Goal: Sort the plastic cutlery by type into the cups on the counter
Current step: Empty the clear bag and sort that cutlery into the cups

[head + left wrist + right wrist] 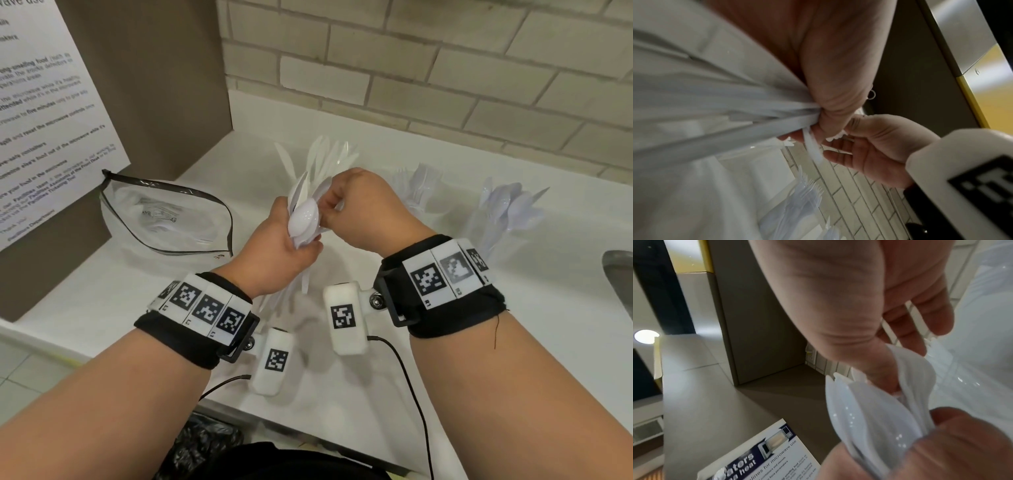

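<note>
Left hand fingers clamped on cutlery bunch, right hand pinching it; cups with forks, spoons.

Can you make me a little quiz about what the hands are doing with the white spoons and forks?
1. True or false: the left hand holds a bunch of cutlery.
2. What is the right hand doing? A) resting on the counter B) pinching a piece in the bunch C) opening the bag
3. Fill in: the clear bag lies to the ___ of the hands.

Key: 1 true; 2 B; 3 left
</note>
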Tool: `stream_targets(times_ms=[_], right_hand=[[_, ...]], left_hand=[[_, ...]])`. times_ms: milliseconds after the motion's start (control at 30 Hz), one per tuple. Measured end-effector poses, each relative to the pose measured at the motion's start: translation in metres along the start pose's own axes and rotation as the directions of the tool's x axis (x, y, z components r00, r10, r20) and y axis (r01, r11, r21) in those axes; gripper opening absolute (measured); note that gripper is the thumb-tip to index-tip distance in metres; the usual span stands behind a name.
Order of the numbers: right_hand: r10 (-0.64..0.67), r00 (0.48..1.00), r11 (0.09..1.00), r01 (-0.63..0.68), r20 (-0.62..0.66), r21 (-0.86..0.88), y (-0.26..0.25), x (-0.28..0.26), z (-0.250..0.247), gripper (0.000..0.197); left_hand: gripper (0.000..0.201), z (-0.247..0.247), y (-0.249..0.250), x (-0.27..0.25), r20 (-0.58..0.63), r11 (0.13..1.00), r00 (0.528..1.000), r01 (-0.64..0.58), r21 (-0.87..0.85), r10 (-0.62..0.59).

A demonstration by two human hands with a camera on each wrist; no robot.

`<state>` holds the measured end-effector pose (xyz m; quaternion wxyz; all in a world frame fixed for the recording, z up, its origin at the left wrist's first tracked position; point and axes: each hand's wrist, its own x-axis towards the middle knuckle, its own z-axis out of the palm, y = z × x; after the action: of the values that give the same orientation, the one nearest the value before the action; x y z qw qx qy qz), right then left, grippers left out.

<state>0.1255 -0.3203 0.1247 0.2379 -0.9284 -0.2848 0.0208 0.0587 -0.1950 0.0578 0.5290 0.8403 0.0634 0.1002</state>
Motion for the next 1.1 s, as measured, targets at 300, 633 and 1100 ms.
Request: stream_targets(times_ms=[300,633,1100], right_hand=[[0.115,0.991,0.902,-0.131,0.062,0.412,-0.003,-0.002,0.0,0.032],[0.252,0.957,0.819,-0.291,0.147,0.495,-0.004,0.002,-0.005,0.041],[0.117,0.993,0.965,-0.109,-0.021,0.237,-0.005,0.001,-0.004,0.032]], left_hand=[[0.043,0.005,-0.003,-0.001,-0.064,0.998,0.997,-0.028,0.061,0.032],[0.048,0.008,0.002,0.0,-0.06,0.991,0.998,-0.02,0.132,0.028],[0.044,0.011,0.001,-0.001,-0.044,0.988,0.999,-0.01,0.153,0.017]])
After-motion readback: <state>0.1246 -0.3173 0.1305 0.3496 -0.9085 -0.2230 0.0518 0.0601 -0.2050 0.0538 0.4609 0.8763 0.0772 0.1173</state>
